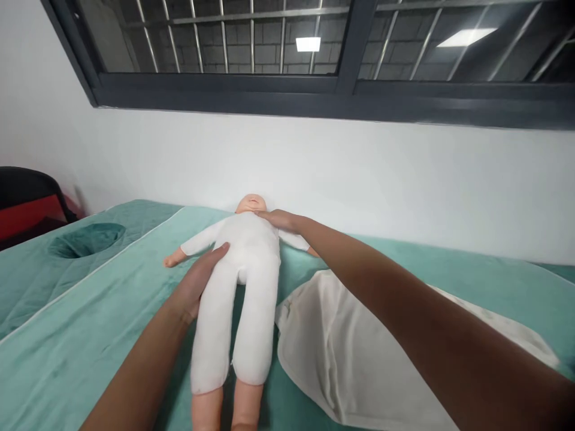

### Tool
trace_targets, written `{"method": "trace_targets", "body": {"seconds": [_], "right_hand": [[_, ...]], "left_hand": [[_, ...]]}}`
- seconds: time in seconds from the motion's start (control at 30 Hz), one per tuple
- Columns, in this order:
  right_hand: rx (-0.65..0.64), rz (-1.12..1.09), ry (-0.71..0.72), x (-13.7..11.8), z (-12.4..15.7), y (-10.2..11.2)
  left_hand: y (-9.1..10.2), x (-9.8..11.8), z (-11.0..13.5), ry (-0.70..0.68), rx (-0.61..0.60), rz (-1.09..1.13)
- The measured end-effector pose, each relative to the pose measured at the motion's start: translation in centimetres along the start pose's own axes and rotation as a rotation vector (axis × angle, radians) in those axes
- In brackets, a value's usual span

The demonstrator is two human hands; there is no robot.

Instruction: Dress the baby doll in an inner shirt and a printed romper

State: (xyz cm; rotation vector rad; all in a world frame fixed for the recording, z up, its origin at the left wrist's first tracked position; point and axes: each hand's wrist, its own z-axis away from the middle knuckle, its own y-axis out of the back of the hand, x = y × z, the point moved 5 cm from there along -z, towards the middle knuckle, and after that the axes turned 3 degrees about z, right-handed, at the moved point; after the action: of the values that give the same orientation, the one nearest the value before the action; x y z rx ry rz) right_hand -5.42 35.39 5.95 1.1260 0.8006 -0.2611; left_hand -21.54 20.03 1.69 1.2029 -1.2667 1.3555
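Observation:
A baby doll point(251, 245) with a white cloth body lies on its back on the green bed cover point(108, 335). Its head is by the wall, its arms are spread, and its bare lower legs run off the bottom of the view. My left hand point(204, 275) grips the doll's hip from the side, thumb on top and the other fingers mostly hidden. At the neck and shoulder, my right hand point(281, 219) holds the doll, its fingers partly out of sight. To the right, a cream cloth point(323, 341) lies crumpled, partly behind my right forearm.
A padded section with a round face hole point(87, 239) is at the left of the bed. Beyond it stands a black and red object point(31, 206), perhaps a chair or bag. The white wall point(359, 173) rises behind, below a dark-framed barred window point(215, 90).

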Motion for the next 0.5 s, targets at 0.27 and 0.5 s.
{"method": "trace_targets", "body": {"seconds": [0.27, 0.5], "right_hand": [[0.097, 0.069, -0.113, 3.2, 12.9, 8.6], [0.183, 0.245, -0.226, 13.7, 23.6, 11.2]], "left_hand": [[-12.3, 1.9, 6.8, 0.071, -0.165, 0.299], [-23.8, -3.3, 13.3, 0.145, -0.242, 0.248]]}}
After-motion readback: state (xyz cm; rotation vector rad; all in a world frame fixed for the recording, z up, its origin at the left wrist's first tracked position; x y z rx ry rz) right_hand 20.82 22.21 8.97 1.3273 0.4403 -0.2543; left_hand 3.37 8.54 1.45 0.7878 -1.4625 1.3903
